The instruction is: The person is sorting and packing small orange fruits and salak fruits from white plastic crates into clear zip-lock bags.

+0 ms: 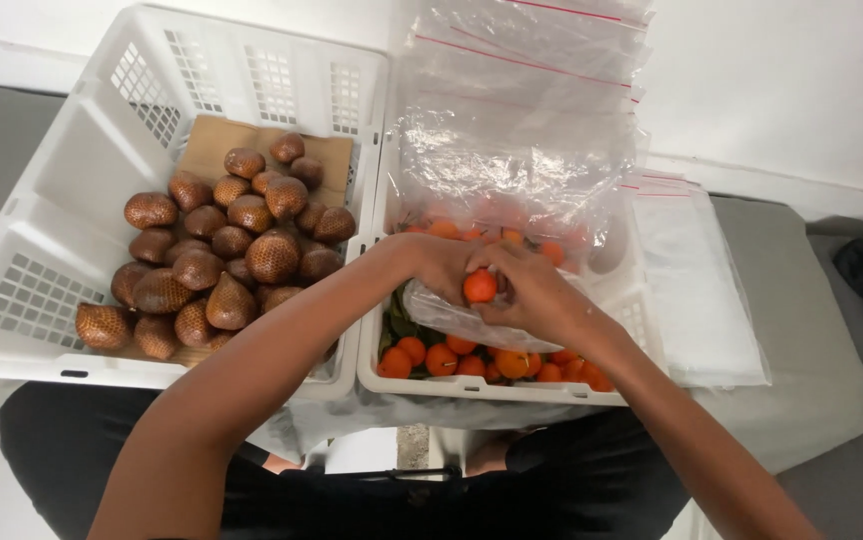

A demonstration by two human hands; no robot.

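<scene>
Hands meet over the right white crate (392,375). A small orange fruit (480,286) is pinched between the left hand (442,265) and right hand (532,295), fingers clenched on it and on the mouth of a clear plastic bag (472,325), just above the loose orange fruits (452,357) at the crate's near edge. The fruit is judged light, firm, smooth, easily bruised: best cupped round its middle. The bag is judged thin, limp and slippery: best gripped at the rim. Brown scaly fruits (222,265) fill the left crate (52,210).
</scene>
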